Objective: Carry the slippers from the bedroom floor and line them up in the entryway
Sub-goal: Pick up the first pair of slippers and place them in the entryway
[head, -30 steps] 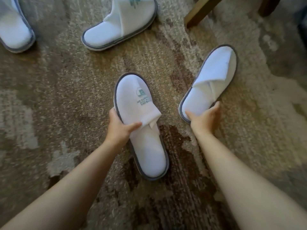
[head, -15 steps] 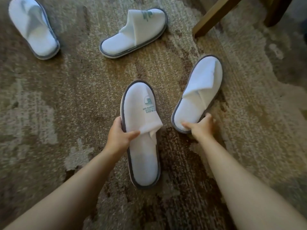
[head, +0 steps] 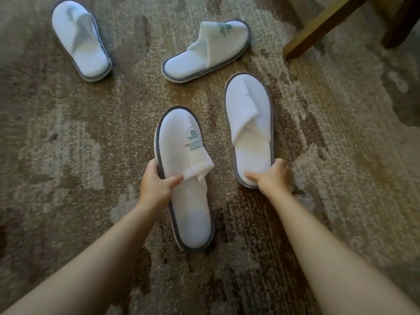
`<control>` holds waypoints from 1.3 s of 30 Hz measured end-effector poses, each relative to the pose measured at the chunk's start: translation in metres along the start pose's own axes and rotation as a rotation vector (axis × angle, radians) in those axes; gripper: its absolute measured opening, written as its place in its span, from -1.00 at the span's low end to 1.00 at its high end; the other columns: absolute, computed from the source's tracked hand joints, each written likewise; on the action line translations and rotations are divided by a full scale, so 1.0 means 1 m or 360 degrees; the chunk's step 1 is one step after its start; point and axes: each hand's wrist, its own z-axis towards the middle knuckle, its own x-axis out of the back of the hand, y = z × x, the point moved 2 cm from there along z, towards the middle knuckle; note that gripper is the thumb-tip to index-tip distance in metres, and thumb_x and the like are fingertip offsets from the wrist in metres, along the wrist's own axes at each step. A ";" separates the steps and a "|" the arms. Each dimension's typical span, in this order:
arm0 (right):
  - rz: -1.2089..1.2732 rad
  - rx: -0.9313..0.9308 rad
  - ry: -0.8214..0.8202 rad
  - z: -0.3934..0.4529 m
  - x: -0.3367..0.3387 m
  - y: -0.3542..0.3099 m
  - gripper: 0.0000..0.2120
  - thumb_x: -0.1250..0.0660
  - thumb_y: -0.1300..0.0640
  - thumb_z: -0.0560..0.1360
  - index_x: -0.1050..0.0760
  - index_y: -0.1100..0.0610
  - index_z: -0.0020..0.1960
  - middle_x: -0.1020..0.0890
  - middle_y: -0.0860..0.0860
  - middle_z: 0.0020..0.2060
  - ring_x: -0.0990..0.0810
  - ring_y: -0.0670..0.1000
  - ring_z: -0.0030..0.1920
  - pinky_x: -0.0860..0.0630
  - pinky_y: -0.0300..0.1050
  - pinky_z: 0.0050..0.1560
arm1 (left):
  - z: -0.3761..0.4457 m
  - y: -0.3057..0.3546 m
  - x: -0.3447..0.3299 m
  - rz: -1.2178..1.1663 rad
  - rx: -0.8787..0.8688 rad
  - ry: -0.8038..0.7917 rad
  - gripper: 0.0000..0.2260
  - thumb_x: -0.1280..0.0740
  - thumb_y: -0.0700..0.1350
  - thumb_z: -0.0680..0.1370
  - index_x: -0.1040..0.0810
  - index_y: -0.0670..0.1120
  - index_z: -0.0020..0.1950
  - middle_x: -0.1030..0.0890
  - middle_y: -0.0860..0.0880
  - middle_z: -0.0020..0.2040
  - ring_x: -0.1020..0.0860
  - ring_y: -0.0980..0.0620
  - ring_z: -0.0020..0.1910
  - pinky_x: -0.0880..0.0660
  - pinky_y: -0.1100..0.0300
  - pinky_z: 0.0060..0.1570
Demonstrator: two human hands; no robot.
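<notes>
Several white slippers with grey soles lie on a brown patterned carpet. My left hand point(head: 156, 185) grips the left edge of a slipper with a green logo point(head: 184, 155), thumb across its upper. My right hand point(head: 271, 178) holds the heel of a second slipper point(head: 248, 123), which points straight away from me beside the first. Farther off, a third slipper point(head: 204, 52) lies slanted at the top centre. A fourth slipper point(head: 80, 39) rests at the top left.
Two wooden furniture legs point(head: 322, 26) stand at the top right, close to the right-hand slipper. The brown patterned carpet point(head: 68, 144) spreads over the whole view.
My right hand has swung its slipper from a slant to the right until it lies parallel with the left one. The view has shifted, bringing the two far slippers fully into sight.
</notes>
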 end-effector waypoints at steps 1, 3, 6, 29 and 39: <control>0.0101 0.0045 -0.0012 -0.002 0.000 -0.002 -0.43 -0.50 0.11 0.25 -0.30 0.28 0.11 -0.44 0.23 0.16 -0.43 0.17 0.12 -0.36 -0.03 -0.01 | -0.001 0.001 0.001 -0.0011 -0.0006 0.0001 -0.68 -0.37 -0.34 0.36 -0.39 -0.09 0.02 -0.52 -0.09 0.00 -0.51 -0.06 -0.05 -0.46 0.08 -0.13; 0.0266 0.0143 -0.0040 -0.010 0.004 -0.009 -0.65 -0.40 0.17 0.36 -0.31 0.26 0.01 -0.46 0.17 0.00 -0.41 0.07 -0.07 -0.25 -0.23 -0.21 | -0.004 0.009 0.004 -0.0028 -0.0025 0.0009 -0.72 -0.36 -0.34 0.37 -0.40 -0.10 -0.01 -0.54 -0.06 -0.08 -0.51 -0.04 -0.10 -0.48 0.10 -0.19; 0.0386 0.0278 -0.0038 -0.030 0.025 -0.030 -0.76 -0.29 0.20 0.44 -0.32 0.27 0.03 -0.41 0.10 -0.10 -0.38 0.04 -0.13 -0.19 -0.27 -0.36 | -0.016 0.039 0.018 -0.0053 -0.0051 0.0050 -0.80 -0.36 -0.32 0.38 -0.45 -0.10 -0.08 -0.54 0.01 -0.20 -0.52 0.01 -0.19 -0.49 0.15 -0.26; 0.0854 0.0634 0.0144 -0.362 0.554 -0.314 -0.82 -0.28 0.19 0.45 -0.27 0.10 -0.07 -0.42 -0.13 -0.22 -0.43 -0.18 -0.21 -0.43 -0.43 -0.37 | -0.313 0.641 0.113 -0.0316 -0.0439 -0.0194 -0.87 -0.38 -0.23 0.39 -0.47 -0.04 -0.26 -0.53 -0.06 -0.25 -0.50 -0.07 -0.22 -0.50 0.03 -0.22; 0.1207 0.0314 0.0858 -0.464 0.621 -0.290 -0.80 -0.28 0.19 0.46 -0.28 -0.03 -0.14 -0.42 -0.18 -0.18 -0.43 -0.22 -0.18 -0.38 -0.59 -0.36 | -0.374 0.726 0.043 -0.0234 -0.0617 -0.0937 -0.83 -0.37 -0.23 0.39 -0.50 0.05 -0.27 -0.59 -0.02 -0.25 -0.58 -0.02 -0.26 -0.55 0.12 -0.32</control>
